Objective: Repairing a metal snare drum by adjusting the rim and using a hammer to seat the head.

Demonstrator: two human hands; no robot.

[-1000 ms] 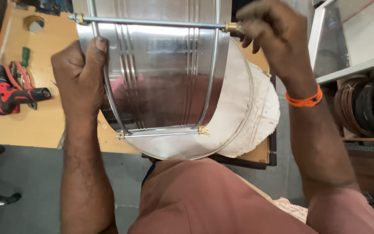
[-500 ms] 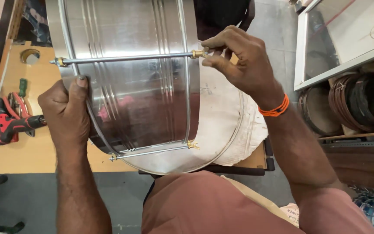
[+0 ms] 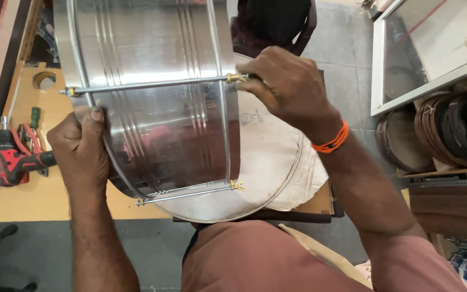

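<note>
**Two Hands on a Steel Drum Shell**

While the polished steel drum shell (image 3: pixel 152 103) lies on its side across the person's lap and the edge of the wooden table (image 3: pixel 22 200), both hands are clamped to it. The left hand (image 3: pixel 82 154) grips the near left rim, fingers curled around the metal hoop and the thumb pressed flat on the shiny wall. The right hand (image 3: pixel 287 86) is closed, knuckles up, over the brass nut (image 3: pixel 237 78) at the right end of the upper tension rod (image 3: pixel 147 85); what the fingertips pinch underneath cannot be seen. An orange band (image 3: pixel 331 141) circles that wrist.

Two tension rods show on the shell: the upper one and a lower tension rod (image 3: pixel 187 194), each tipped with brass at its right end. The shell's right mouth is covered by a pale drumhead (image 3: pixel 268 162), with cloth bunched beneath it.

On the table to the left lie one red power drill (image 3: pixel 14 162), one green-handled screwdriver (image 3: pixel 34 116) and one roll of tape (image 3: pixel 44 80). At the right, the open shelf (image 3: pixel 444 173) holds three round drum frames on edge: one brown, one reddish-ringed and one dark, packed side by side. Above them stands a glass-fronted cabinet (image 3: pixel 433 48); its contents are unclear.
</note>
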